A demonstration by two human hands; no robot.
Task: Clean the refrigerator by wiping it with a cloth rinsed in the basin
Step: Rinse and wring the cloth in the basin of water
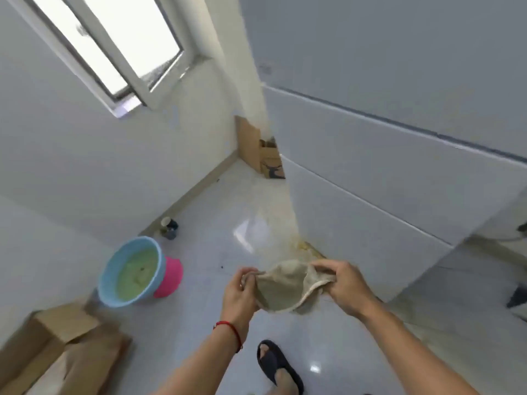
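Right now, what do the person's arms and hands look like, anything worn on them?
Both forearms are bare, with no sleeves in view and no gloves on either hand. The left hand has a thin red string bracelet tied around its wrist. The right hand and its wrist carry nothing: no watch, band or ring can be made out.

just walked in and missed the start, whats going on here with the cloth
A person stands in front of a white refrigerator, holding a beige cloth stretched between the left hand and right hand. The cloth is not touching the refrigerator. A blue basin of cloudy greenish water sits on a pink stool to the left, on the tiled floor.
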